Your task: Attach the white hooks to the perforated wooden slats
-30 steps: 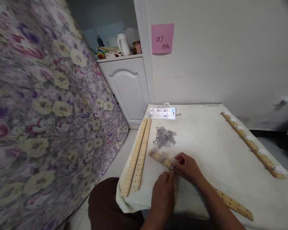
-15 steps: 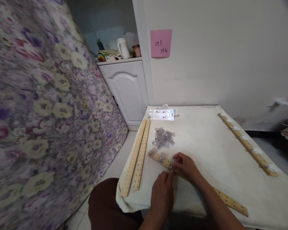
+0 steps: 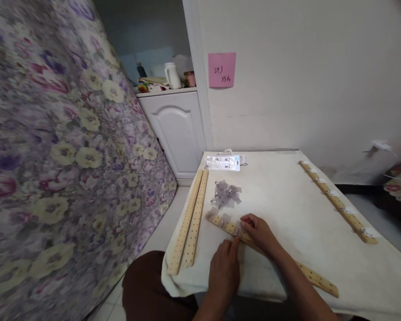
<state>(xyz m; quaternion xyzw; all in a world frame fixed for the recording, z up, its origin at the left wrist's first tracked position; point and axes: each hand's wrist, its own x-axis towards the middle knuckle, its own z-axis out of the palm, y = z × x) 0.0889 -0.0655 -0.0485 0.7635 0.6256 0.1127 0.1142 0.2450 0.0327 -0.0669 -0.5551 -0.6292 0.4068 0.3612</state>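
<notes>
A perforated wooden strip (image 3: 317, 280) lies slantwise across the near part of the table, with small metal hooks on clear plastic tabs (image 3: 224, 221) along its left part. My left hand (image 3: 224, 267) reaches up from below, its fingertips closed at a hook (image 3: 237, 231) on the strip's near edge. On the strip's far side my right hand (image 3: 259, 231) pinches at the same hook's clear tab; the fingertips partly hide it. Just beyond the strip's left end lies a pile of hooks with clear tabs (image 3: 225, 194).
Two perforated strips (image 3: 195, 218) lie along the left table edge. A strip with clear-tabbed hooks (image 3: 341, 206) runs along the right side. Clear packaging (image 3: 222, 162) rests at the back left. A floral curtain (image 3: 70, 156) hangs at the left, beside a white cabinet (image 3: 175, 133).
The view has shifted slightly. The hook's clear tab now shows more plainly between my hands, which have barely moved on the strip.
</notes>
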